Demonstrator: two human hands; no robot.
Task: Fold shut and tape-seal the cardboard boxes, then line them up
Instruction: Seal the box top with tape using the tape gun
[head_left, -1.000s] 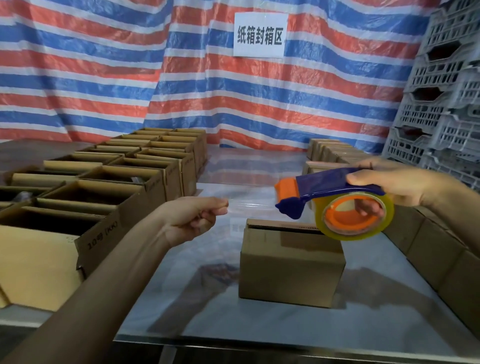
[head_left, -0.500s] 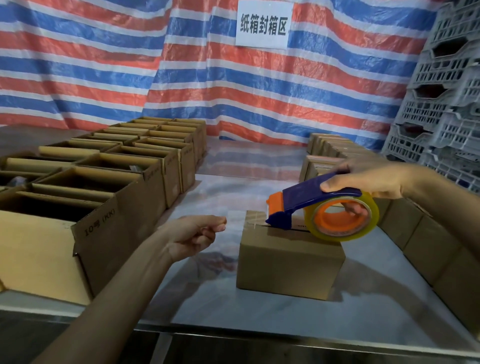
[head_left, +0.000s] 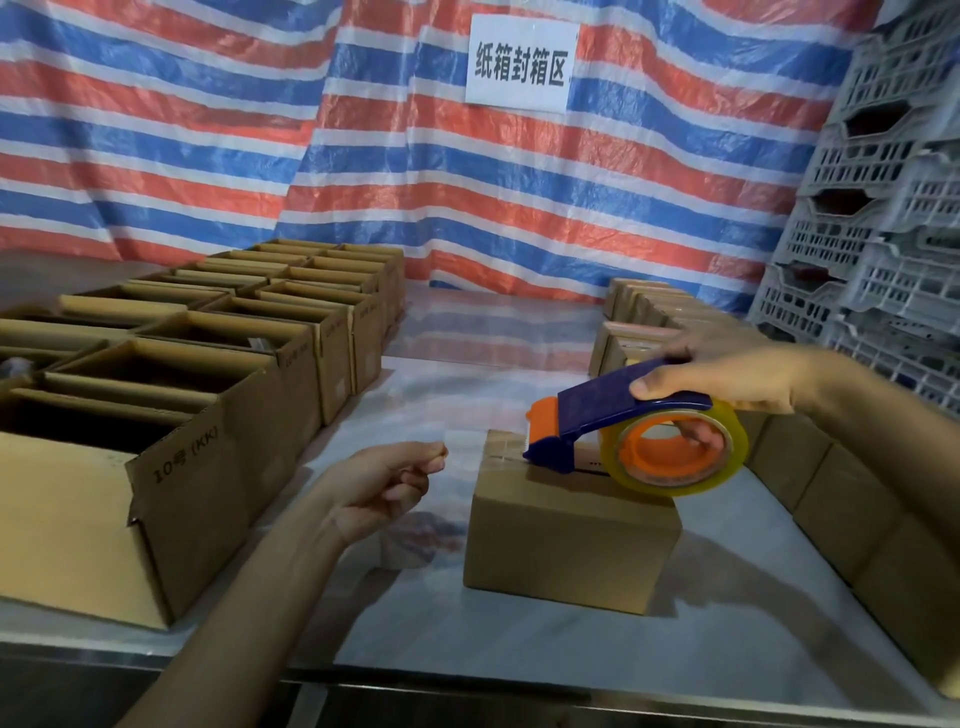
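Closed brown cardboard box stands on the glossy pale table top, just right of the view's centre, flaps folded down with a seam running across its top. Blue-and-orange plastic tape dispenser, carrying a roll of clear tape on an orange core, sits with its front end touching the box top near the 9 o'clock edge. The right hand grips the dispenser: thumb pressed on the blue upper body, fingers curled through the core. A strip of clear tape runs from the dispenser's front across the 9 o'clock end of the box top and out past that edge. The left hand, at 9 o'clock of the box and apart from it, pinches the free end of this strip between thumb and forefinger, the other fingers curled in. Rows of open brown cardboard boxes fill the table from 9 to 11 o'clock. A row of closed brown boxes lines the table from 1 to 4 o'clock. Stacked grey plastic crates stand at 2 o'clock. A red, white and blue striped tarpaulin hangs at 12 o'clock, bearing a white printed sign.
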